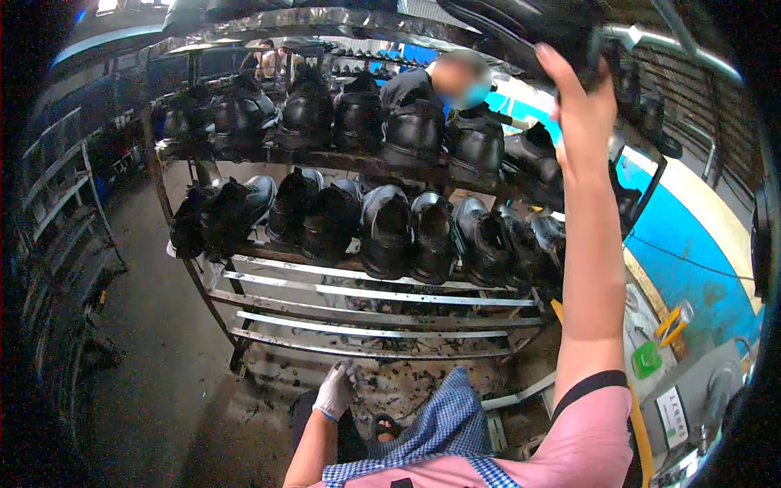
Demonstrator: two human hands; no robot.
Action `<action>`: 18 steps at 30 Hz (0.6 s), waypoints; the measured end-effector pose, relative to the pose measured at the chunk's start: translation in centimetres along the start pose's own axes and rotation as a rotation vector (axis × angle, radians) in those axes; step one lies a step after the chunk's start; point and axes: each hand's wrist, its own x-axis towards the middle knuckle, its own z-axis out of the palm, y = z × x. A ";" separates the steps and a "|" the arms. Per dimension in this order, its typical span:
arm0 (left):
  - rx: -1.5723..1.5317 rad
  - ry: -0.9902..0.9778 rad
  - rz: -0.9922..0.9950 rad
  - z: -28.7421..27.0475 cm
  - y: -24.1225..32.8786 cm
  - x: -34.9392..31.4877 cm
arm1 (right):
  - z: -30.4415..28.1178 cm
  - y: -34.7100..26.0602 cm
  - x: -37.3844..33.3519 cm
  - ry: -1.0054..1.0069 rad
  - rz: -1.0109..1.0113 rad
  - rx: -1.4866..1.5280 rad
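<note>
My right arm stretches up to the top right of the rack. Its bare right hand [584, 110] grips a black shoe [561, 26] at the upper shelf, thumb on one side; the fingers are partly hidden by the dark shoe. Low in front of my body hangs my left hand [334, 394] in a white glove, fingers loosely apart, with nothing visible in it. Closest to my raised forearm are black leather shoes [533, 159] on the middle tier. Another row of black shoes [387, 232] stands on the tier below, their openings facing up.
The metal rack [382, 299] has bare slats at the bottom. Behind it a person [411, 85] stands. At right are a grey machine [691, 403], a green item [647, 360] and a yellow-handled tool [670, 325]. Other racks [73, 195] line the left. Dark scraps litter the floor.
</note>
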 end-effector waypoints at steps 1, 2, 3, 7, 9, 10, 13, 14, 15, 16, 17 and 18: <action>-0.002 -0.004 0.002 0.0 0.5 0.1 | 1.6 0.4 1.5 0.034 -0.012 -0.025; -0.004 -0.038 -0.016 -0.1 0.7 0.0 | 2.2 1.1 3.0 -0.014 0.031 -0.084; -0.004 -0.078 -0.039 -0.1 0.8 0.0 | 2.4 1.7 4.4 -0.061 0.071 -0.149; 0.042 -0.043 -0.007 -0.8 1.0 0.5 | 2.9 2.2 7.4 -0.221 0.301 -0.293; 0.050 -0.090 0.004 -1.0 1.4 0.5 | 3.1 4.5 8.2 -0.134 0.188 -0.350; 0.048 -0.095 0.005 -1.1 1.4 0.7 | 3.1 5.2 8.4 -0.008 0.027 -0.472; 0.067 -0.038 0.057 -1.6 1.2 1.5 | 4.3 4.6 8.7 0.126 -0.237 -0.669; 0.064 -0.059 0.045 -2.1 1.1 1.9 | 4.9 4.2 8.9 0.110 -0.337 -0.755; 0.063 -0.082 0.034 -2.9 1.0 2.6 | 5.5 3.5 9.0 0.096 -0.440 -0.841; 0.385 -0.064 0.235 -6.2 -0.1 3.9 | 7.5 2.3 8.1 0.041 -0.425 -0.832; 0.383 -0.068 0.236 -6.0 0.0 4.1 | 8.8 1.4 7.6 0.025 -0.432 -0.776; 0.467 -0.075 0.293 -5.3 0.2 3.6 | 9.9 -0.4 7.3 -0.102 -0.419 -0.746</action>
